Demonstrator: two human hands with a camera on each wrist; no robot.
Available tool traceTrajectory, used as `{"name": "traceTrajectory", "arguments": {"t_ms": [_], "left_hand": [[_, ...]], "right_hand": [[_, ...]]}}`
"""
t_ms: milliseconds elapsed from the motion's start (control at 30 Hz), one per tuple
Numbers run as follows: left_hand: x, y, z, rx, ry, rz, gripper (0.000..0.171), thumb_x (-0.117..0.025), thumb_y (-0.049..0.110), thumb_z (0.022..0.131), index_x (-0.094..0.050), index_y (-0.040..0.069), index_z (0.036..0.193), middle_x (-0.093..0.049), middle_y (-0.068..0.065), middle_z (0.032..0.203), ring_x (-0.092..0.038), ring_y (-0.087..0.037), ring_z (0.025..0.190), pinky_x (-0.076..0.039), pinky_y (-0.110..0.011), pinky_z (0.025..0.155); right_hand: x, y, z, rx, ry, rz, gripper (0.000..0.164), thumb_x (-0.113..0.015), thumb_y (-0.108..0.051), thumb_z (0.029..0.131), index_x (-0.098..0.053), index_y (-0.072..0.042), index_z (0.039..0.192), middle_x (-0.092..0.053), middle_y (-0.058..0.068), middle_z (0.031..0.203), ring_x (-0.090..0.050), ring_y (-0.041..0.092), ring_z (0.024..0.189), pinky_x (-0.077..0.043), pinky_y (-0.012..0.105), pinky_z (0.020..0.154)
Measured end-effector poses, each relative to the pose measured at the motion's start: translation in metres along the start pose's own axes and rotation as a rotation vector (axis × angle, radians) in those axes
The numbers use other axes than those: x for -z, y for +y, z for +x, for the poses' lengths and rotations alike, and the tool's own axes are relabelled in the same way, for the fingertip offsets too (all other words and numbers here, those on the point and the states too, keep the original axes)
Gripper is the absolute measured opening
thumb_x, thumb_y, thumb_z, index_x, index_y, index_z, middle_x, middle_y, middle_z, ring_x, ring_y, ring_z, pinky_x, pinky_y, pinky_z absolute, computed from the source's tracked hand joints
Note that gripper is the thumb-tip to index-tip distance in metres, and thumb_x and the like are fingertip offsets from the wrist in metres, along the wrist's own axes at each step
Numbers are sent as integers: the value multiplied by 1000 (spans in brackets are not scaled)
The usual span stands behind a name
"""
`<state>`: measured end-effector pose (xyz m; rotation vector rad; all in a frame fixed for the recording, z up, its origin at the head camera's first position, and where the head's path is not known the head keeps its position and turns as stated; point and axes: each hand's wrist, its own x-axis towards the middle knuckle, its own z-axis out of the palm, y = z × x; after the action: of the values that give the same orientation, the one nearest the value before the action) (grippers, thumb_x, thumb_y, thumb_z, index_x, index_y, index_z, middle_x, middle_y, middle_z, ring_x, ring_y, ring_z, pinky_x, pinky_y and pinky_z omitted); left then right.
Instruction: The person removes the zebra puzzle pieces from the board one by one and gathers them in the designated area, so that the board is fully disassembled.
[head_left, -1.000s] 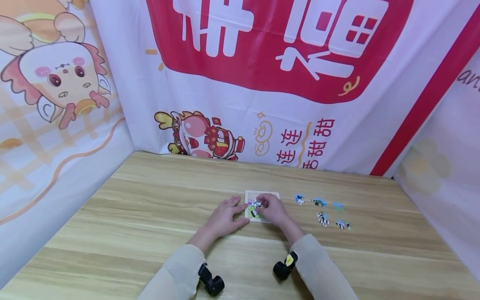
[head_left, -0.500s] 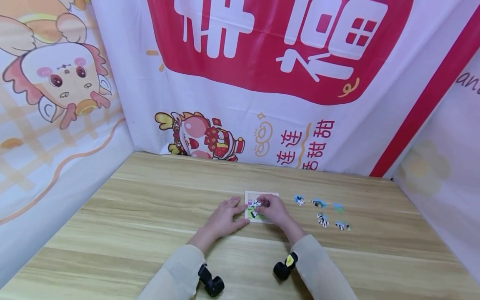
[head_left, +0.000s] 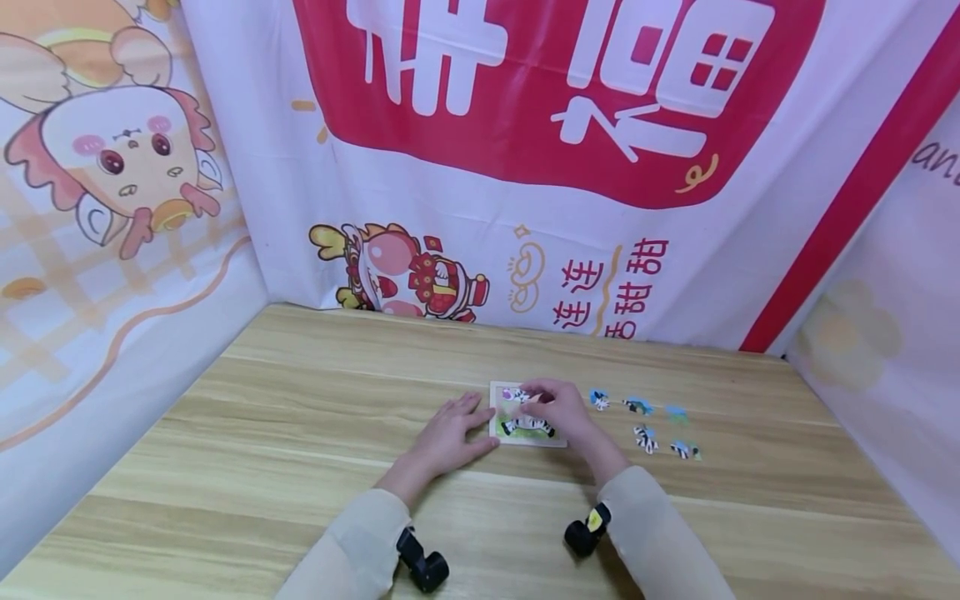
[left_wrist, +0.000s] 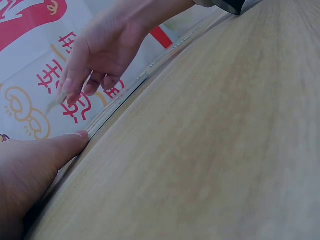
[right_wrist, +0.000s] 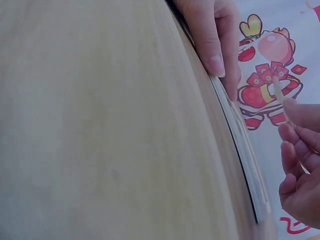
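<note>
A small square puzzle board (head_left: 492, 392) with a pale frame lies on the wooden table; green ground and striped zebra legs (head_left: 527, 426) show inside it. Above the board, my right hand (head_left: 564, 411) pinches a puzzle piece (head_left: 516, 394) with zebra stripes and a pink patch. Seen edge-on in the right wrist view, this thin piece (right_wrist: 278, 90) stands tilted between thumb and fingers, clear of the board. My left hand (head_left: 447, 435) lies flat at the board's left side, fingers extended, its thumb (left_wrist: 75, 142) at the board's edge.
Right of the board lie several loose puzzle pieces in two rows, among them a blue one (head_left: 600, 399), a striped one (head_left: 646, 439) and a blue-green one (head_left: 677, 413). A printed cloth (head_left: 450, 192) hangs behind the table (head_left: 300, 400).
My right hand has lifted the puzzle piece up from the board and shifted slightly right, uncovering more of the zebra legs. My left hand has stayed in place.
</note>
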<state>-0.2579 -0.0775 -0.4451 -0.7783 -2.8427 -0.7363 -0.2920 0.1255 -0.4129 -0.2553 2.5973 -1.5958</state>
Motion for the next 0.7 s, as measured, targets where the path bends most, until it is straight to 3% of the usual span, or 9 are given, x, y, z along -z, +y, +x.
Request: {"name": "traceTrajectory", "arguments": {"t_ms": [267,533,700], "left_hand": [[-1,0,1,11,-9,1,55,-49,49,82,-47,15,125,-28,-12,136,-18,-25,126,-12,-41,101],[0,0,1,12,-4,-9,56,-49,49,82,-47,14,125,-28,-12,136,-18,-25,126,-12,-40,101],[0,0,1,11,-9,-18,56,-50,49,82,-47,14,125,-27,-12,136,-17,-25,126,-12,-40,101]], "right_hand": [[23,-6,-6,-18,-1,-60,26,-68,-15,74,-64,-17,100,-57,2,89,-48,19,81,-42,31,68],[52,-4,-15,38,30,-118,27,-67,-14,76,-62,-11,102,-58,4,87,-48,20,79,-42,29,65],[71,-1,-26,29,49,-118,29,-64,-14,78,-60,-9,106,-58,6,91,-48,21,81,-43,31,66]]}}
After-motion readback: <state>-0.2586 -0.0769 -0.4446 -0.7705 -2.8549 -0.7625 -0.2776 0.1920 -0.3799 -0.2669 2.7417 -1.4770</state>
